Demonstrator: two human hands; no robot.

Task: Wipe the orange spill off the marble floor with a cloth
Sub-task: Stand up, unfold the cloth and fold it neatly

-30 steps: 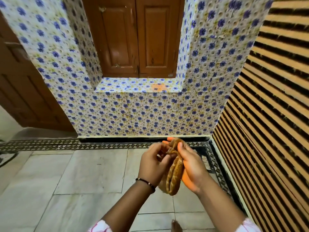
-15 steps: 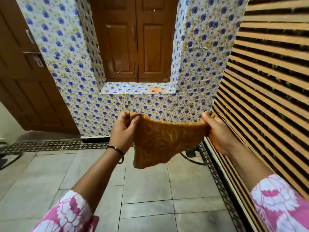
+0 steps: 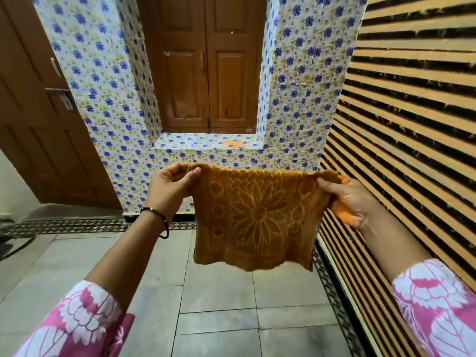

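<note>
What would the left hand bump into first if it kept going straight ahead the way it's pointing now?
Probably the blue-flowered tiled wall below the window ledge. The left hand, pinching a top corner of the orange cloth, points forward at it with nothing visible between, though the depth is hard to judge.

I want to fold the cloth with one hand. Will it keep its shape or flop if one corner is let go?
It will likely flop: the cloth hangs slack between the left hand and right hand, its lower edge wavy. It looks light, since fingertip pinches hold it. The towel-like weave probably grips rather than slips.
</note>
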